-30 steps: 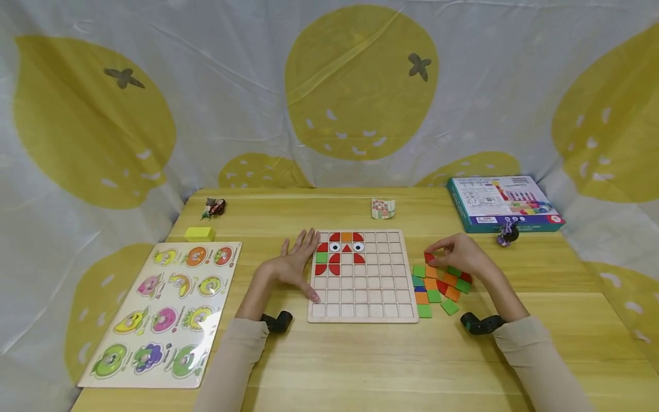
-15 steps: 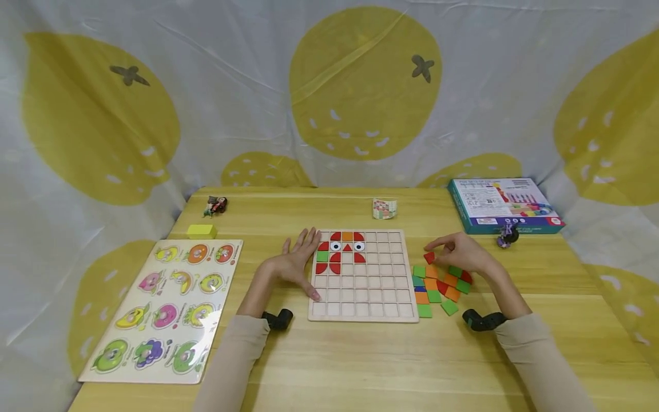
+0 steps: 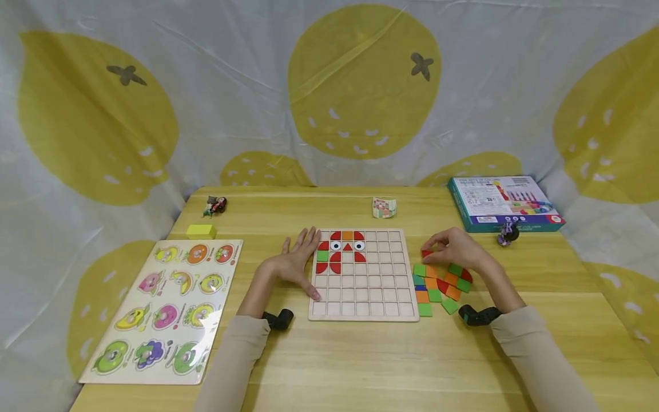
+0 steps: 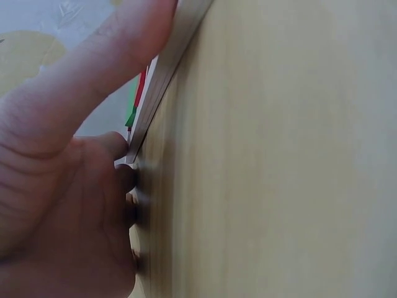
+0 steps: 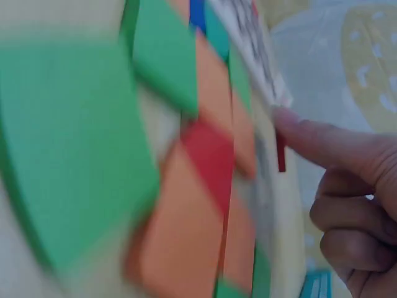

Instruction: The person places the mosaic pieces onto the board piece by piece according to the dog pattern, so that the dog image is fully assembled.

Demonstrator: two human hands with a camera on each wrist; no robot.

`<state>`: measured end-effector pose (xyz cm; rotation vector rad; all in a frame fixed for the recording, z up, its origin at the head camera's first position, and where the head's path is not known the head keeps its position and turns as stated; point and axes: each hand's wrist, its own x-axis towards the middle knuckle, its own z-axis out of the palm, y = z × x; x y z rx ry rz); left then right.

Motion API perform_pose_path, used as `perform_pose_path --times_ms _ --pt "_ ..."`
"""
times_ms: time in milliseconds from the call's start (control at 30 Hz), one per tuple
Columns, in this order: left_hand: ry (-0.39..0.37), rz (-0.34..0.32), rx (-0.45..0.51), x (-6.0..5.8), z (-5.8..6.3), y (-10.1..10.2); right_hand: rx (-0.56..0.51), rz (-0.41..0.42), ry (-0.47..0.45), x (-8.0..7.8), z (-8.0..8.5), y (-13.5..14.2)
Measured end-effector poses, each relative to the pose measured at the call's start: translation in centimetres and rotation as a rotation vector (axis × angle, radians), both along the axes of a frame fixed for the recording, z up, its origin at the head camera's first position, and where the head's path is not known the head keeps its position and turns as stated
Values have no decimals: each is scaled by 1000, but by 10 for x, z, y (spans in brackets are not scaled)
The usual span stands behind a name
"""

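My left hand point(image 3: 290, 268) rests with spread fingers against the left edge of a wooden grid board point(image 3: 404, 297). Its thumb touches the lower left of the frame, seen also in the left wrist view. Red pieces, an orange square point(image 3: 348, 236) and two eye tiles point(image 3: 336, 246) sit in the board's upper left cells, with a green square point(image 3: 322, 256) on the left. Right of the board, my right hand point(image 3: 458, 252) pinches a red tile point(image 5: 281, 152) between thumb and fingers. It is just above a spread of loose green, orange, red and blue tiles point(image 3: 435, 296).
A fruit peg puzzle point(image 3: 170, 309) lies at left, with a yellow block point(image 3: 201, 232) and small figure point(image 3: 214, 206) behind it. A small printed card point(image 3: 384, 208) stands behind the board. At back right are a boxed set point(image 3: 504, 203) and a dark figurine point(image 3: 508, 234).
The red tile in my right hand has turned from showing its face to lying flatter, while the hand shifts slightly. My left hand stays on the board.
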<state>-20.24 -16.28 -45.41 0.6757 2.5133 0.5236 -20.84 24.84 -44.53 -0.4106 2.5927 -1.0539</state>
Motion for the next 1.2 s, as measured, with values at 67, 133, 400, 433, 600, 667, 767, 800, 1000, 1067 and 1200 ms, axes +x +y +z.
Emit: perform_pose_path --times_ms 67,133,400,433,600,667,767,800,1000,1067,1200 --pt "3 -1 -1 0 0 0 -39 -7 -7 4 3 -14" --pt "3 -3 3 0 0 0 -79 -11 -36 8 7 -34" --pt "19 -7 -1 -1 -2 0 -124 -6 -46 18 4 -113" --pt "20 -8 -8 -1 -1 1 -125 -5 -41 18 2 -120" --pt "19 -9 -26 -1 1 1 -103 -20 -10 17 -5 -138" --pt "17 -6 -26 -1 0 0 -97 -25 -7 17 -4 -141" --pt "13 -6 -23 -1 1 0 -92 -34 -22 17 -3 -141" --pt "10 -6 -21 -1 1 0 -89 -38 -26 17 -3 -141" --pt "7 -7 -16 -2 1 2 -101 -49 -55 12 -8 -140" --pt "5 -5 -17 -2 0 1 -121 -33 -61 11 -9 -140" --pt "4 -1 -7 -1 0 0 -164 4 -73 10 -4 -134"
